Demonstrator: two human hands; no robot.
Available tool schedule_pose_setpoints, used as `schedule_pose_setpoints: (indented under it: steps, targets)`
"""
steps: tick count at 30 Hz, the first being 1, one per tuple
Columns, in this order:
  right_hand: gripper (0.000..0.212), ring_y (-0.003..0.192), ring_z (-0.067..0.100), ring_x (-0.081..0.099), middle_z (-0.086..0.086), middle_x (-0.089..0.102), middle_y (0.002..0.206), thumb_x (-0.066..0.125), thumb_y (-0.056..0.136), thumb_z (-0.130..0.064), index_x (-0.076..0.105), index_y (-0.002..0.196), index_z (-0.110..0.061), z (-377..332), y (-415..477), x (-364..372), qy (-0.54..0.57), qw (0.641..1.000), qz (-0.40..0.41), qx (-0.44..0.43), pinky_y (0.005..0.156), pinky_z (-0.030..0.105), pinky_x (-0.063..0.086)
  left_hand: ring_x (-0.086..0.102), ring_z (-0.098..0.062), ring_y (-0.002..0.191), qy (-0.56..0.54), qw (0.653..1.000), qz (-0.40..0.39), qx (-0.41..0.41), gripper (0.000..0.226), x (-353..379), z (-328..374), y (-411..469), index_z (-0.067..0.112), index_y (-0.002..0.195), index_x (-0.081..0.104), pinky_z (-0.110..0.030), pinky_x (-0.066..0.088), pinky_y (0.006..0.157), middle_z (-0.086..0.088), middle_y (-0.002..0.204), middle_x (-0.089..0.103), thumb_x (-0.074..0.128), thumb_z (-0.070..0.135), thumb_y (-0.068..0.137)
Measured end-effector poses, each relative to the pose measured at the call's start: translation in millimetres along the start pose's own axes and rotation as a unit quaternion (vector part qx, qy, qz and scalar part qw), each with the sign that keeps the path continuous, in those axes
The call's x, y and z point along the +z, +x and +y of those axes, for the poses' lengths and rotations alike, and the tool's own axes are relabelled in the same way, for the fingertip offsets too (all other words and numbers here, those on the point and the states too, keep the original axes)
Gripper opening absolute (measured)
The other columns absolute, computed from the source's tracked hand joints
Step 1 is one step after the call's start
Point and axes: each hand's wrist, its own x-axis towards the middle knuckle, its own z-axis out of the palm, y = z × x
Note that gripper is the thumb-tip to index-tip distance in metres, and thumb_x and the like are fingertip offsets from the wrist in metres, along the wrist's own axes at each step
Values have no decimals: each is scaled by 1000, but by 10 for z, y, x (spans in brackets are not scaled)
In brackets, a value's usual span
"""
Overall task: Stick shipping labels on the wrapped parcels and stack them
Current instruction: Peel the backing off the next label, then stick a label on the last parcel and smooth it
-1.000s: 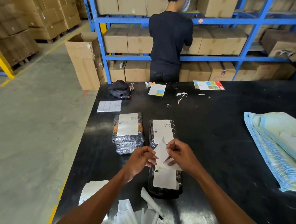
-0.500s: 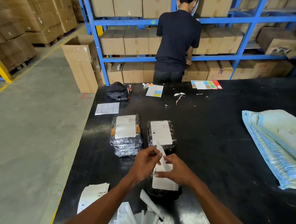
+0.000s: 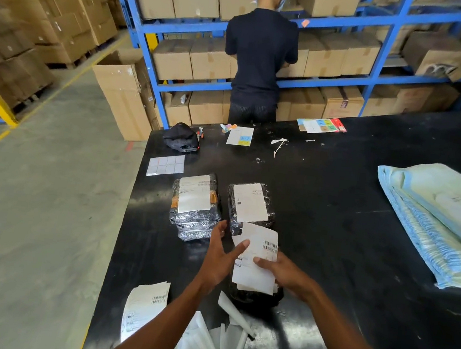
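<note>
Left hand [image 3: 219,257] has let go, fingers spread beside the label [image 3: 259,240] the right hand [image 3: 284,272] pinches.

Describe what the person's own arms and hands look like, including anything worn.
Both arms are bare as far as the frame shows: no sleeve on the left forearm or right forearm. The left hand and right hand are ungloved, with no watch, ring or wristband visible.

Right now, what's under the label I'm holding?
A dark wrapped parcel; only its near edge shows below the label. The label and your right hand cover its top.
</note>
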Motion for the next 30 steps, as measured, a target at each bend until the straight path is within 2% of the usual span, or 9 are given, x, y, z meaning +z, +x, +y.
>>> schedule_pose_setpoints:
  steps: [2, 6, 9, 12, 16, 20, 24, 27, 30]
  targets:
    - [22, 103, 22, 74, 5, 76, 117, 64, 98, -10, 68, 119, -16, 32, -2, -19, 33, 999, -22, 15, 92, 37, 60, 68, -13, 109, -66, 993, -35, -95, 52, -30, -67, 30, 13, 136, 49, -23, 57, 84, 0, 127, 66, 73, 21, 90]
    - [26, 99, 24, 75, 11, 77, 114, 68, 95, -11, 68, 121, -8, 184, 27, -50, 24, 999, 7, 29, 84, 36, 61, 76, -22, 88, -52, 992, -30, -114, 23, 6, -282, 60, -1, 110, 68, -28, 61, 71, -18, 105, 76, 73, 7, 89]
    - [25, 93, 21, 75, 16, 75, 117, 72, 92, -6, 70, 117, -3, 320, 64, -80, 7, 997, 77, 18, 73, 28, 60, 73, -18, 79, 3, 993, 0, -121, 8, 63, -448, 124, 7, 95, 68, -27, 60, 65, -16, 97, 75, 73, 6, 89]
    - [7, 76, 20, 72, 21, 75, 109, 75, 88, 0, 72, 93, -3, 378, 86, -109, 9, 988, 146, 45, 59, 25, 58, 73, -22, 81, 63, 989, 11, -131, 10, 89, -598, 201, 17, 87, 67, -36, 62, 70, -13, 92, 76, 77, 13, 86]
    - [22, 66, 18, 65, 15, 73, 84, 74, 88, 3, 62, 70, -5, 427, 153, -179, -6, 978, 197, 71, 47, 21, 51, 75, -20, 80, 119, 982, 26, -147, 11, 130, -809, 323, 18, 79, 70, -40, 63, 75, -3, 84, 78, 81, 21, 82]
    - [14, 70, 21, 70, 15, 76, 89, 76, 85, 2, 63, 80, 0, 493, 262, -261, -38, 975, 198, 92, 57, 32, 60, 67, -9, 70, 151, 975, 41, -159, 18, 193, -825, 380, 6, 92, 75, -10, 49, 56, -2, 83, 74, 79, 22, 84]
    - [15, 87, 31, 76, 14, 77, 92, 79, 81, 3, 67, 82, -7, 518, 356, -278, -60, 971, 207, 99, 80, 53, 62, 69, -16, 77, 173, 969, 48, -170, 20, 209, -872, 479, 7, 95, 76, -28, 57, 72, -5, 86, 76, 77, 24, 85]
    - [17, 88, 32, 76, 13, 77, 90, 82, 79, -3, 67, 87, -5, 584, 455, -299, -80, 968, 214, 101, 80, 55, 62, 73, -16, 81, 168, 967, 68, -180, 21, 211, -927, 553, 13, 96, 76, -39, 61, 80, -3, 87, 77, 79, 28, 82]
    - [13, 86, 30, 76, 8, 78, 84, 81, 82, -13, 70, 76, -11, 598, 546, -326, -107, 961, 231, 104, 79, 49, 63, 74, -17, 82, 161, 967, 68, -186, 23, 223, -976, 631, 11, 100, 76, -39, 61, 81, -3, 87, 77, 77, 28, 84]
